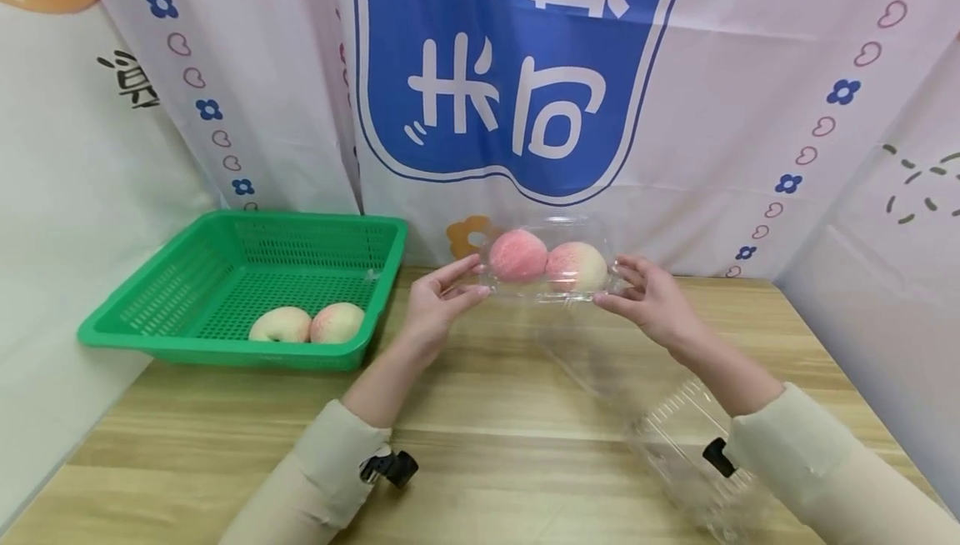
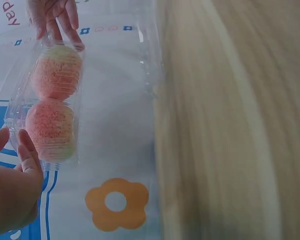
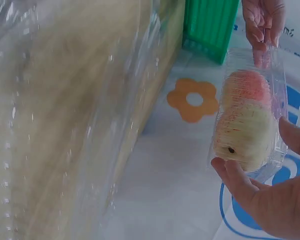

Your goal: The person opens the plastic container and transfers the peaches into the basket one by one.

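A transparent plastic clamshell box (image 1: 558, 232) is held up above the far part of the table. Two peaches lie side by side in it, a pinker one (image 1: 517, 255) on the left and a paler pink-and-cream one (image 1: 579, 267) on the right. My left hand (image 1: 441, 302) grips the box's left end between thumb and fingers. At the opposite end, my right hand (image 1: 654, 302) holds it the same way. Through the ribbed plastic, the right wrist view shows a small dark spot on the paler peach (image 3: 245, 134). The lid looks closed over the fruit.
On the left stands a green plastic basket (image 1: 225, 348) with two pale peaches (image 1: 281, 325) near its front wall. More transparent plastic packaging (image 1: 678, 453) lies on the wooden table (image 1: 480, 462) at the right, partly behind my right forearm. A printed cloth (image 1: 712, 153) hangs behind.
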`<state>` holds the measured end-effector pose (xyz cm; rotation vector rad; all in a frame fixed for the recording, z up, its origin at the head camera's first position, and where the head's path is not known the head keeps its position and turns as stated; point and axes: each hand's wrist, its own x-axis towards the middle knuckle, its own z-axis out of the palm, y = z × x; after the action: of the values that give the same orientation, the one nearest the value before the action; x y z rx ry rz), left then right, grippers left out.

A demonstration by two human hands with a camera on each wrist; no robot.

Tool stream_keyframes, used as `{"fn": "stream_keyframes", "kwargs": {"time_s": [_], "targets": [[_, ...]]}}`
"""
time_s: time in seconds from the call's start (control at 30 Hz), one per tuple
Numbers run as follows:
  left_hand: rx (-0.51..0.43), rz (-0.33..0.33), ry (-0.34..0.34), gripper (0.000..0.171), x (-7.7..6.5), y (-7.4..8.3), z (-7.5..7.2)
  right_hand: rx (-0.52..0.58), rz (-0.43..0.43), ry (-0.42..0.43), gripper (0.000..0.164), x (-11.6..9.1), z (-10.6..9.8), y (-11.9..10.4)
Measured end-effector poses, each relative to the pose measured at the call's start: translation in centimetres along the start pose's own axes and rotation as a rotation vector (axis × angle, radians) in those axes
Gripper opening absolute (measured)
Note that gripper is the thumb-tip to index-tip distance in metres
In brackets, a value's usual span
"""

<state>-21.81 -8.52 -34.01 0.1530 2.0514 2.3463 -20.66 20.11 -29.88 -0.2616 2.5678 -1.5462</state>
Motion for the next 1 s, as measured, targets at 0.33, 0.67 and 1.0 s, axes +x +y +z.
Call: {"fn": "stream_keyframes", "kwargs": {"time_s": [0.33, 0.67, 1.0], "targets": [[0.184, -0.122, 0.011, 0.054, -3.8, 0.0, -3.5, 0.052, 0.009, -0.052, 0.072, -1.8, 3.9, 0.6], [0.205, -0.150, 0.004, 0.058, -6.7, -0.7, -4.9, 0.064, 0.043, -0.105, 0.071, -3.0, 5.8, 1.1], [0.225, -0.163, 0.000, 0.057, -8.9, -0.4, -5.9, 0.067, 0.072, -0.177, 0.070, -4.0, 6.4, 1.0]]}}
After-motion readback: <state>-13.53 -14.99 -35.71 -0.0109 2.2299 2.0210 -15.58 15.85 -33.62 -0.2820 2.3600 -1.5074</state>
